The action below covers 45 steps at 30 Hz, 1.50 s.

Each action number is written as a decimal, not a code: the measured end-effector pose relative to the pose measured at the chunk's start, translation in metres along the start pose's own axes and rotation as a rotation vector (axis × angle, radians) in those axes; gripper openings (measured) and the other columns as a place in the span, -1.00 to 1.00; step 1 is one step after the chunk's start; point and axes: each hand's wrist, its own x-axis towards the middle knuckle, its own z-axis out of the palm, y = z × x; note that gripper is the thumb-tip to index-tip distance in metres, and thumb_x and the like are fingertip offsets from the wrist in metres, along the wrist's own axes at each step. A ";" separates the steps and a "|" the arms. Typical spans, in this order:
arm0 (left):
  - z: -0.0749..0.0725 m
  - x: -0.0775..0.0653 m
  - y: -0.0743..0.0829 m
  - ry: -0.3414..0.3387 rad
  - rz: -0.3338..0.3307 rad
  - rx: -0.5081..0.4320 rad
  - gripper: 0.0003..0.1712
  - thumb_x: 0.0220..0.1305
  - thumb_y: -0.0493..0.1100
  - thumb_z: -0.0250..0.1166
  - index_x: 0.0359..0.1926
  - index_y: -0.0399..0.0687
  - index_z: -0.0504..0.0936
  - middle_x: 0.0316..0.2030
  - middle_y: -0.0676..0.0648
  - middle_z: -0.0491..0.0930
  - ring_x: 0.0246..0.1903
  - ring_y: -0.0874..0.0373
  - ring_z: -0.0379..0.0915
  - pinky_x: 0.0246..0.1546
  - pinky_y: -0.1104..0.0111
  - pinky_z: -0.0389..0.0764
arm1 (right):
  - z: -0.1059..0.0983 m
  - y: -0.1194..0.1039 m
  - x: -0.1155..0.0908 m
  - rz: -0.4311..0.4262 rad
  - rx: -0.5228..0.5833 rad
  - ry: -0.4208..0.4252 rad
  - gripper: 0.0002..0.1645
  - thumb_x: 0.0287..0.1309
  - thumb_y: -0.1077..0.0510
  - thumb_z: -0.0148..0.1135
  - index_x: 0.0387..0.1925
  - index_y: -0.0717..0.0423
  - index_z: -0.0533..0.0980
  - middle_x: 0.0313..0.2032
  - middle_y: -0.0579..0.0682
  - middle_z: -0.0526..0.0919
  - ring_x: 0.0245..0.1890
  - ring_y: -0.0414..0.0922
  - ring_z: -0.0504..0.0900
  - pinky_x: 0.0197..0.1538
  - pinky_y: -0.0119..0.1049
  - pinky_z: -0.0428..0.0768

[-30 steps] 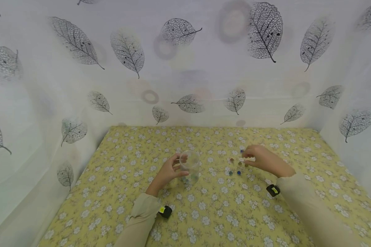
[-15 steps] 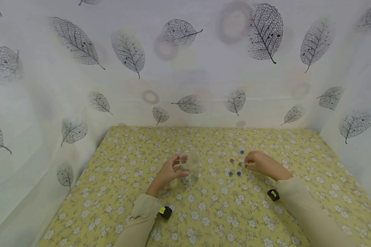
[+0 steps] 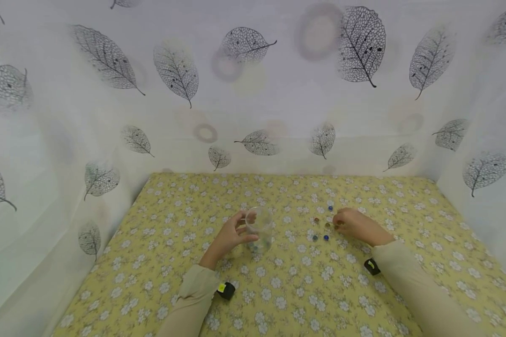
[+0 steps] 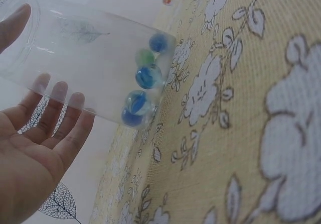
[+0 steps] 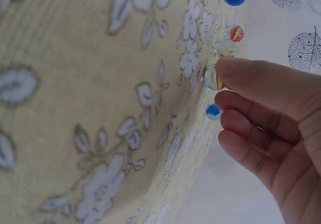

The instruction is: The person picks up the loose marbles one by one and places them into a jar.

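Observation:
My left hand (image 3: 229,238) grips the side of a clear plastic cup (image 3: 264,229), thumb on one side and fingers on the other. The cup stands upright on the cloth. Through its wall, several blue marbles and a green marble (image 4: 145,58) show at the bottom in the left wrist view. My right hand (image 3: 358,227) is low over the cloth to the right. Its thumb and index finger pinch a clear marble (image 5: 212,77) with an orange-brown swirl, partly covered by the thumb. The other fingers are bent beside it.
Loose marbles lie between cup and right hand: a far blue marble (image 3: 331,208), a red one (image 3: 316,220), a yellowish one (image 3: 327,225), a green one (image 3: 315,238) and a near blue one (image 3: 326,238). A yellow floral cloth (image 3: 274,290) covers the table; a leaf-print curtain (image 3: 278,107) surrounds it.
My right hand has come slightly nearer, away from the far blue marble, and its thumb and index finger have closed round a marble. The left hand and cup have stayed in place.

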 end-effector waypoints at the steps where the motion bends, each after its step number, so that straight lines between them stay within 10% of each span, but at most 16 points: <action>1: 0.000 0.000 0.001 -0.001 0.002 0.001 -0.19 0.16 -0.15 0.35 0.36 -0.22 0.17 0.29 -0.30 0.25 0.34 -0.15 0.14 0.39 0.02 0.22 | 0.000 0.000 0.000 0.000 0.005 -0.002 -0.82 0.08 0.39 0.23 -0.43 0.06 0.63 -0.45 -0.09 0.57 -0.48 -0.31 0.45 -0.44 -0.43 0.54; 35: -0.003 0.005 -0.003 -0.002 -0.007 -0.007 -0.20 0.14 -0.15 0.37 0.35 -0.18 0.21 0.29 -0.28 0.25 0.34 -0.12 0.14 0.40 0.05 0.23 | 0.009 0.002 0.003 -0.036 -0.025 -0.004 -0.66 0.08 0.42 0.16 -0.66 0.00 0.43 -0.61 -0.19 0.28 -0.58 -0.32 0.13 -0.55 -0.46 0.14; 45: -0.004 0.002 0.011 -0.011 -0.041 -0.024 -0.24 0.16 -0.30 0.32 0.34 -0.28 0.19 0.30 -0.37 0.21 0.35 -0.20 0.09 0.40 0.00 0.19 | 0.003 0.002 0.004 0.001 -0.025 -0.014 -0.82 0.07 0.39 0.22 -0.43 0.07 0.62 -0.44 -0.08 0.57 -0.49 -0.31 0.39 -0.50 -0.42 0.44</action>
